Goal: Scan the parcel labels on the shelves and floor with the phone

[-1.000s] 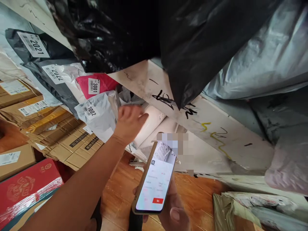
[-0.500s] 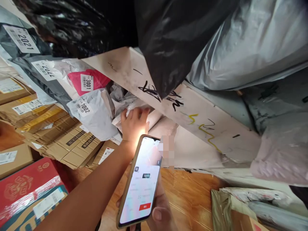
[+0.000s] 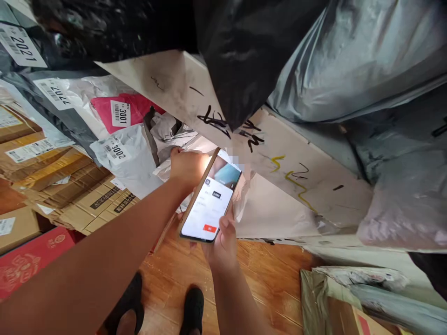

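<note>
My right hand (image 3: 223, 237) holds a smartphone (image 3: 209, 197) with a lit white screen and a red button, raised toward the parcels under a white shelf board (image 3: 244, 139). My left hand (image 3: 186, 165) reaches under that board and grips the edge of a white plastic mailer (image 3: 174, 160), partly hidden behind the phone. Beside it lie a grey mailer labelled 3002 (image 3: 129, 158) and a pink mailer labelled 3001 (image 3: 122, 111).
Black bags (image 3: 240, 56) and grey bags (image 3: 349, 60) hang over the shelf board. Taped cardboard boxes (image 3: 70, 186) are stacked at the left, with a red box (image 3: 31, 265) below. More mailers (image 3: 349, 288) lie at the lower right on the wooden floor (image 3: 272, 279).
The phone has risen from low in front of me to close beside my left hand. My left hand has closed on the white mailer's edge. The view has dropped, showing my shoes.
</note>
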Action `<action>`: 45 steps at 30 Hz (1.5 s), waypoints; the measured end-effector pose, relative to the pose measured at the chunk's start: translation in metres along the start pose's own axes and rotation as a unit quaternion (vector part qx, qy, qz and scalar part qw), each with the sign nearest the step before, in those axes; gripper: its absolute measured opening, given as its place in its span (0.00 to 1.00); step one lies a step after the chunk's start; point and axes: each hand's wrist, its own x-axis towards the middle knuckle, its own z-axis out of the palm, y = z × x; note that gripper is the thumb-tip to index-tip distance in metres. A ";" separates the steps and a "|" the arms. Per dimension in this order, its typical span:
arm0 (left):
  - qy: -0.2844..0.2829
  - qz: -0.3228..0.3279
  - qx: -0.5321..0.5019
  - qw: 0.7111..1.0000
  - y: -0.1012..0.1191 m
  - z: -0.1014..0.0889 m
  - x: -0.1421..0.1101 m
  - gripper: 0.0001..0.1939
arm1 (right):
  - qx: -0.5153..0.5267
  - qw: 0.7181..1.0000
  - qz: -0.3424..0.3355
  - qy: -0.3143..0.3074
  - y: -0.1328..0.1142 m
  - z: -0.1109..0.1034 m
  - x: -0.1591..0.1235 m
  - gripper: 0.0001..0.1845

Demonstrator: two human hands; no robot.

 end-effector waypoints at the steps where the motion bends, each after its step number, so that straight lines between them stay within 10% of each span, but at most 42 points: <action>1: -0.009 0.004 0.015 1.000 -0.006 0.000 -0.002 0.07 | -0.003 1.000 -0.009 0.012 0.000 -0.001 0.005 0.49; 11: 0.075 0.089 -0.083 0.990 -0.052 -0.004 -0.043 0.15 | -0.057 0.990 -0.100 0.081 0.000 0.004 0.048 0.35; 18: 0.253 -0.043 0.016 0.966 -0.044 0.020 -0.062 0.11 | -0.069 0.981 -0.157 0.090 0.003 -0.015 0.075 0.34; 45: 0.151 -0.089 -0.028 0.984 -0.063 0.004 -0.056 0.13 | -0.133 0.973 -0.176 0.064 -0.003 -0.022 0.059 0.37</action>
